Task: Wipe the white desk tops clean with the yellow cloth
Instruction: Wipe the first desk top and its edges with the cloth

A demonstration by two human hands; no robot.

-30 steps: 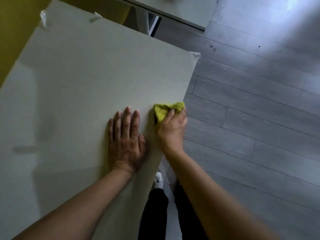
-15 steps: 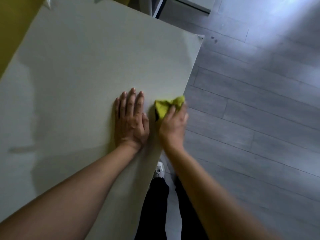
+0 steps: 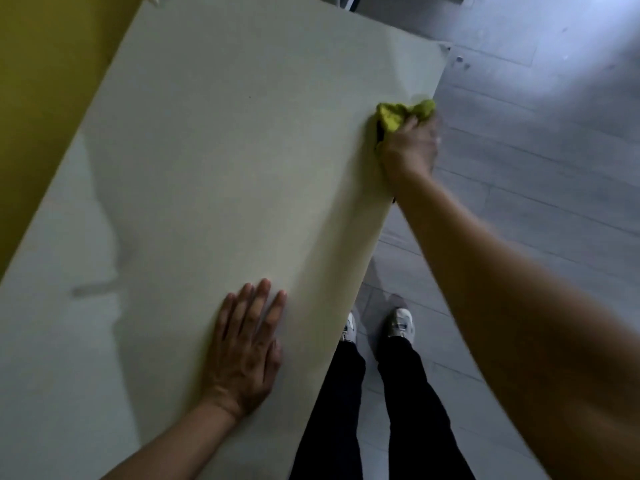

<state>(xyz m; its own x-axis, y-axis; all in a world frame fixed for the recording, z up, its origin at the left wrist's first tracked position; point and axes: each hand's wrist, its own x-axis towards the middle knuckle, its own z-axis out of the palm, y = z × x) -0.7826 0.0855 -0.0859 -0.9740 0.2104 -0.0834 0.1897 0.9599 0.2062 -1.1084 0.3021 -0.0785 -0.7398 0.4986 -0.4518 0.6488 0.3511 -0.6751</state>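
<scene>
Nearest me, my left hand (image 3: 247, 348) lies flat on the white desk top (image 3: 214, 161), fingers straight and holding nothing. Farther out, at the desk's right edge by the far corner, my right hand (image 3: 410, 150) grips the bunched yellow cloth (image 3: 403, 112) against the surface.

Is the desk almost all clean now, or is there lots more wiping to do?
Hard to say how much is done: the white desk top looks plain, with no obvious dirt, but wiped parts don't show. In hand: the right hand presses the yellow cloth at the desk's right edge, near the far corner, while the left hand lies flat on it. Left: probably the side by the yellow wall.
</scene>
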